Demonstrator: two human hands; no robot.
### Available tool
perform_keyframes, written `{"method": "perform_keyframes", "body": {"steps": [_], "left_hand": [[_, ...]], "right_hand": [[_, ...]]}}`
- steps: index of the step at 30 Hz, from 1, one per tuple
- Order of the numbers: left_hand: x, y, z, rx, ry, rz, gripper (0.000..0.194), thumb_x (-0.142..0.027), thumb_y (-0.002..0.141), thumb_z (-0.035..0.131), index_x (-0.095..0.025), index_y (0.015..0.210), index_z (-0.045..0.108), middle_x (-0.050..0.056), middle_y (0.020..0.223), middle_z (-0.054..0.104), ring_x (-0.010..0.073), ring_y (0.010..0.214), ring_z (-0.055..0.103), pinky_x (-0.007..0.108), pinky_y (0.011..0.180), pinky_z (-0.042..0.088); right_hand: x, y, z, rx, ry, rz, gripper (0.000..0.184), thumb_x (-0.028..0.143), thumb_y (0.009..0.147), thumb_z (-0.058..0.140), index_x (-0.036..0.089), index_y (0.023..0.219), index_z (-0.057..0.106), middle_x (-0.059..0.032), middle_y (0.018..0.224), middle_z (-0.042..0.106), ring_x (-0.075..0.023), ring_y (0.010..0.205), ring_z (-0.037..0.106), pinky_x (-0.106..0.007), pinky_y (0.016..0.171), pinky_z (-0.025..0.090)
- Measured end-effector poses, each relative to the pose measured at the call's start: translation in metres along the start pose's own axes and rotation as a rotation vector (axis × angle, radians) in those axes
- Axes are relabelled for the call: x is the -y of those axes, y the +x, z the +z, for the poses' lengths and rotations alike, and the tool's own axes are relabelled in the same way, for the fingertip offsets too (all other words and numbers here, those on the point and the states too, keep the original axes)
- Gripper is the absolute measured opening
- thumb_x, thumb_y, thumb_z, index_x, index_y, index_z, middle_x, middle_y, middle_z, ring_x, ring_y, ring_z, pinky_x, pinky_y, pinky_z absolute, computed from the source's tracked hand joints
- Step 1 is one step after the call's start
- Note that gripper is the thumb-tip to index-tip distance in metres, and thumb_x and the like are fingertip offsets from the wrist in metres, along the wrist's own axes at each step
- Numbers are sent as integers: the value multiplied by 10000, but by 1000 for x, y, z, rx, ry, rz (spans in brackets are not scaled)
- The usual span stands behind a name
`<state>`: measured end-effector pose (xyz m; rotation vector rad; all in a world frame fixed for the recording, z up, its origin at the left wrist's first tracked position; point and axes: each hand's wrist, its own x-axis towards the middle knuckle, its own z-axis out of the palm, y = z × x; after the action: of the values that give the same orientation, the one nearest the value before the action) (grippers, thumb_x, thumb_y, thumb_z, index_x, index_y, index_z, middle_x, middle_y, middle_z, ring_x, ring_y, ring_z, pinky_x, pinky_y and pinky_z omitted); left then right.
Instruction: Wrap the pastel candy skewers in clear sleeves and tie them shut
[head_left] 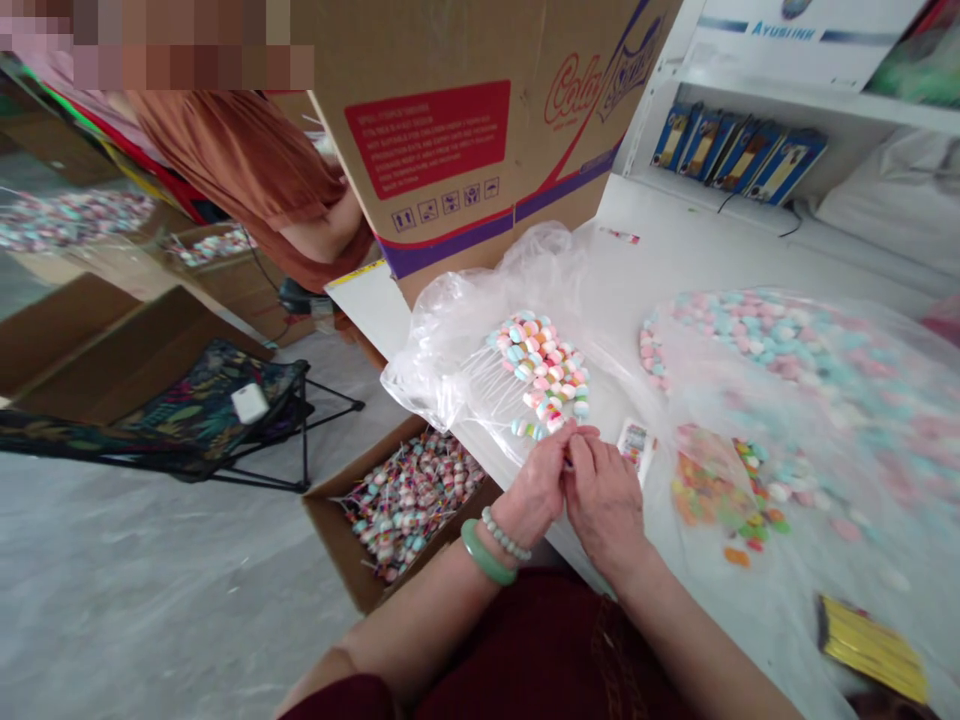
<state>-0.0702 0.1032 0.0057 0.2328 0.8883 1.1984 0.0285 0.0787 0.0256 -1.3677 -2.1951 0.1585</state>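
Observation:
My left hand [536, 483] and my right hand [606, 497] meet fingertip to fingertip over the table's front edge. Both are closed around something small; only a dark, coloured bit shows between the fingers, so its kind is hidden. Just beyond them lies a pile of candy skewers [541, 362], pastel pink, blue and white pieces on thin white sticks, resting on a clear plastic bag [450, 330]. The sticks point left. Right of my fingers is a small white printed packet [634, 442]. Loose gummy candies [712, 490] lie further right, partly under plastic film.
Pink and blue candies [765, 330] spread under clear film at right. A large carton [465, 150] stands behind the bag. An open box of finished-looking skewers [420, 500] sits below left. A folding chair [217, 410] and another person's arm [330, 235] are at left; a yellow packet [870, 650] lies at lower right.

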Motion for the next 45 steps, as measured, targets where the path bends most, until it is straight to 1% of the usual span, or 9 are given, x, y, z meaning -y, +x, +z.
{"method": "perform_keyframes", "body": {"steps": [5,11,15,20,23,26,36,41,45], "left_hand": [[1,-14,-2,218,-54,-175,396,-460,755,671,-137,985,687,19,627,610,164,661,597,314,717,468],[-29,-31,-18,291,485,119,272,-366,735,719,-155,907,719,86,1095,680,234,1148,528,344,1026,317],[-36,-31,-20,223,638,162,362,-461,821,587,-151,638,624,61,818,689,187,859,608,310,837,416],[-22,-26,-10,343,562,-105,405,-531,810,547,-161,649,580,-20,462,496,110,392,443,265,480,339],[-16,-24,-8,23,710,178,322,-441,787,601,-170,614,578,-39,458,453,88,401,393,247,457,294],[-19,-21,-16,-196,902,476,263,-360,777,628,-170,598,599,-26,543,502,85,526,434,224,523,311],[-36,-16,-47,-373,402,177,165,-263,654,620,-159,569,524,-80,411,348,30,354,211,201,377,90],[-29,-23,-48,-321,350,90,158,-269,660,613,-157,587,530,-80,416,356,23,337,222,194,363,107],[-25,-22,-45,-250,362,45,141,-260,665,628,-149,618,554,-75,425,372,23,341,224,200,362,104]], "right_hand": [[-16,5,1,151,809,533,152,321,840,560,202,792,641,-9,599,576,-133,496,482,-252,493,374],[-22,7,-9,455,1436,868,236,412,704,697,194,706,606,51,490,499,-86,396,382,-220,412,318],[-16,14,-16,107,1193,727,227,319,664,730,223,857,660,-4,825,694,-158,753,605,-270,672,479],[-12,39,-14,156,1447,791,235,269,638,728,184,832,625,-18,775,702,-152,648,611,-281,623,489],[-16,45,-5,-77,1380,847,249,247,614,733,188,803,582,16,709,664,-133,615,588,-266,613,483],[-27,35,2,8,1212,763,198,360,764,627,197,864,578,0,778,653,-148,670,607,-298,666,501],[-21,-31,12,445,-90,-410,218,67,870,487,170,948,663,-95,880,610,-225,818,532,-343,707,448],[-31,-32,22,328,30,-355,248,103,909,460,176,793,667,-103,916,633,-220,849,552,-348,723,471],[-43,-19,10,164,446,9,204,199,913,495,218,897,697,-56,940,676,-186,877,623,-319,769,507]]}}
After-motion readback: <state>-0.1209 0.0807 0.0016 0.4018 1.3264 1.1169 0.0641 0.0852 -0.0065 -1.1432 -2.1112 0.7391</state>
